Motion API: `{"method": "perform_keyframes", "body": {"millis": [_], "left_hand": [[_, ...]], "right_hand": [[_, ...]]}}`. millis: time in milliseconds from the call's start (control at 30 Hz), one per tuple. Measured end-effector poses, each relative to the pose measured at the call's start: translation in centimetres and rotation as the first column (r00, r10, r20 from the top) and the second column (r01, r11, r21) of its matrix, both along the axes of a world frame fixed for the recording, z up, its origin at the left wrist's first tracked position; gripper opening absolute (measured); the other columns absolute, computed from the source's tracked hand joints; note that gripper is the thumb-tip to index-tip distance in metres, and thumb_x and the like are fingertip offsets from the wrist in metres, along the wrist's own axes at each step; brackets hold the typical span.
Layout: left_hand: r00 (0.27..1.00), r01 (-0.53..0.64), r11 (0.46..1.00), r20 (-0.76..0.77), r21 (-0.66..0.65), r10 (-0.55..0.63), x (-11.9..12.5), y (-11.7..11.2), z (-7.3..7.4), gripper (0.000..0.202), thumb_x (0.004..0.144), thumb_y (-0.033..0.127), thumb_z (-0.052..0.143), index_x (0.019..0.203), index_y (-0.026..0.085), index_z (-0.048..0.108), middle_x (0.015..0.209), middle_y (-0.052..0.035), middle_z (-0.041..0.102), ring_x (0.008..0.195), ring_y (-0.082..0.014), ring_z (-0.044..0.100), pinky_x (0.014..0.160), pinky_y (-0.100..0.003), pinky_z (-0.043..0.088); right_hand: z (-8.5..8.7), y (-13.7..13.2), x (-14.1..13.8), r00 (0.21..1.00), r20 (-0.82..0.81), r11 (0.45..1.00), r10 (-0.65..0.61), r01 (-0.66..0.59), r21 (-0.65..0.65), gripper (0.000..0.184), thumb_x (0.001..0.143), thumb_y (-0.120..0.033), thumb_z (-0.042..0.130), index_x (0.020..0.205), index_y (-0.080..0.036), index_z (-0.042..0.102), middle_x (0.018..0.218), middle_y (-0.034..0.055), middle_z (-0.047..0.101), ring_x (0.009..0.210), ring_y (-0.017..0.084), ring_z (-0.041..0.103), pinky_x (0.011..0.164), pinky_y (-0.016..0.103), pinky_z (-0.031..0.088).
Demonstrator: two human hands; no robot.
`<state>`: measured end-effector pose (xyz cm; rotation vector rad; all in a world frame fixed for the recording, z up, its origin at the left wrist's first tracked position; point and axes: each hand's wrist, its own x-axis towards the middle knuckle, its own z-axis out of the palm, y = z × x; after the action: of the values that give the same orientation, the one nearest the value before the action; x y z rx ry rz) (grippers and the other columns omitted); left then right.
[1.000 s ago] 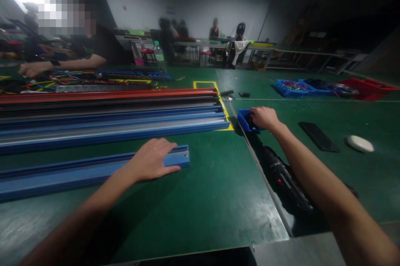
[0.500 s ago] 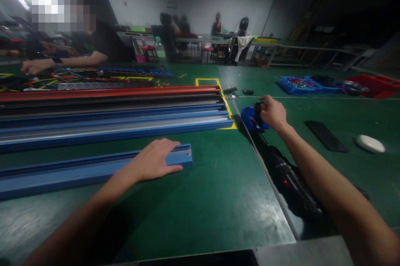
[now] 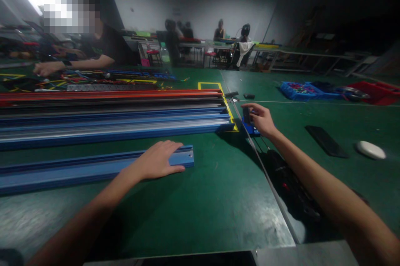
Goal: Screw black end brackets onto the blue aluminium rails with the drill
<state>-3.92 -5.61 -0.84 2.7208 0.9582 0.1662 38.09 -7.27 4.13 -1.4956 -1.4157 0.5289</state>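
Note:
My left hand [image 3: 158, 161] lies over the right end of a long blue metal profile [image 3: 185, 158], thumb along the near side and fingers over the far side. A small hole shows close to that end. Between thumb and fingers, my right hand [image 3: 263, 121] pinches a small flat black piece [image 3: 246, 115], held upright. What kind of part it is, I cannot make out. Beneath that hand is a small blue bin [image 3: 254, 131], mostly covered by it. A dark power tool with a red spot [image 3: 285, 186] lies under my right forearm.
Behind, several blue, black and red profiles [image 3: 150, 129] lie parallel. To the right are a black slab [image 3: 326, 141], a white oval object [image 3: 371, 149], blue trays [image 3: 298, 91] and a red bin [image 3: 379, 92]. A co-worker's hand [image 3: 48, 68] is over cables at far left.
My right hand has lifted from the blue bin and shifted left, bringing the black piece out. My left hand keeps its place on the profile. The view has tipped slightly.

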Motion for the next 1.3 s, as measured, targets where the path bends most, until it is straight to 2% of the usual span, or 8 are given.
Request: {"method": "perform_keyframes", "body": {"millis": [100,167,267,333,400,667,1067,1300], "left_hand": [[1.000,0.005,1.000,-0.002,-0.004,-0.005,0.1,0.0,0.1,0.086,0.088,0.077,0.057,0.150,0.017,0.053,0.144,-0.0167,0.062,0.130,-0.0335,0.059,0.111,-0.050,0.045],[1.000,0.004,1.000,-0.019,-0.003,-0.004,0.2,-0.1,0.2,0.086,0.089,0.076,0.057,0.150,0.015,0.052,0.145,-0.0176,0.061,0.132,-0.0338,0.058,0.113,-0.050,0.044],[1.000,0.001,1.000,-0.031,0.005,-0.001,0.4,-0.3,0.5,0.085,0.089,0.074,0.059,0.149,0.014,0.053,0.146,-0.0187,0.061,0.133,-0.0348,0.058,0.113,-0.050,0.043],[1.000,-0.001,1.000,-0.027,0.011,0.001,0.5,-0.4,0.6,0.085,0.089,0.073,0.060,0.149,0.014,0.053,0.146,-0.0190,0.061,0.133,-0.0353,0.058,0.113,-0.051,0.044],[1.000,-0.002,1.000,-0.027,0.016,0.003,0.6,-0.5,0.6,0.085,0.089,0.073,0.060,0.149,0.013,0.053,0.145,-0.0193,0.061,0.132,-0.0355,0.058,0.112,-0.051,0.045],[0.998,-0.013,1.000,-0.063,-0.006,0.013,0.7,-0.6,1.1,0.086,0.089,0.072,0.060,0.150,0.013,0.051,0.148,-0.0183,0.059,0.135,-0.0349,0.057,0.114,-0.051,0.043],[0.998,-0.021,1.000,-0.061,0.001,0.021,0.3,-0.3,0.3,0.089,0.088,0.077,0.058,0.152,0.016,0.050,0.146,-0.0182,0.061,0.133,-0.0358,0.058,0.111,-0.053,0.045],[0.998,-0.025,1.000,-0.049,0.018,0.026,0.3,-0.3,0.2,0.086,0.087,0.075,0.061,0.150,0.016,0.053,0.144,-0.0180,0.062,0.133,-0.0357,0.059,0.112,-0.052,0.045]], "right_hand": [[0.6,-0.6,-3.0,0.962,-0.212,0.981,0.173,-0.187,-0.047,0.045,0.077,-0.030,0.063,0.119,-0.018,0.070,0.095,0.0059,0.071,0.074,0.018,0.067,0.066,0.031,0.057],[0.2,-1.1,-5.3,0.897,-0.341,0.930,0.281,-0.343,-0.134,0.039,0.072,-0.026,0.065,0.109,-0.017,0.071,0.081,0.0031,0.070,0.062,0.016,0.065,0.058,0.028,0.054],[-0.9,-1.7,-8.7,0.782,-0.493,0.738,0.381,-0.578,-0.347,0.028,0.070,-0.024,0.061,0.095,-0.016,0.071,0.065,0.0016,0.068,0.054,0.018,0.066,0.050,0.027,0.051],[-1.8,-2.0,-10.7,0.763,-0.481,0.609,0.432,-0.640,-0.468,0.030,0.065,-0.017,0.058,0.091,-0.014,0.073,0.066,0.0025,0.071,0.053,0.017,0.066,0.048,0.024,0.048],[-2.4,-2.0,-12.0,0.768,-0.459,0.554,0.447,-0.641,-0.532,0.032,0.064,-0.012,0.056,0.089,-0.013,0.074,0.064,0.0015,0.071,0.051,0.014,0.064,0.047,0.021,0.045],[-3.4,-0.5,-12.0,0.823,-0.458,0.663,0.336,-0.552,-0.506,0.032,0.064,-0.005,0.053,0.090,-0.014,0.071,0.064,0.0004,0.069,0.054,0.014,0.064,0.051,0.021,0.049],[-3.3,-1.0,-11.2,0.820,-0.310,0.624,0.482,-0.569,-0.535,0.019,0.081,-0.017,0.067,0.099,-0.013,0.064,0.073,0.0017,0.070,0.051,0.012,0.064,0.047,0.022,0.051],[-3.7,-1.3,-11.1,0.829,-0.158,0.644,0.537,-0.523,-0.559,0.019,0.083,-0.019,0.069,0.100,-0.015,0.061,0.072,0.0000,0.068,0.049,0.010,0.062,0.045,0.019,0.045]]}}
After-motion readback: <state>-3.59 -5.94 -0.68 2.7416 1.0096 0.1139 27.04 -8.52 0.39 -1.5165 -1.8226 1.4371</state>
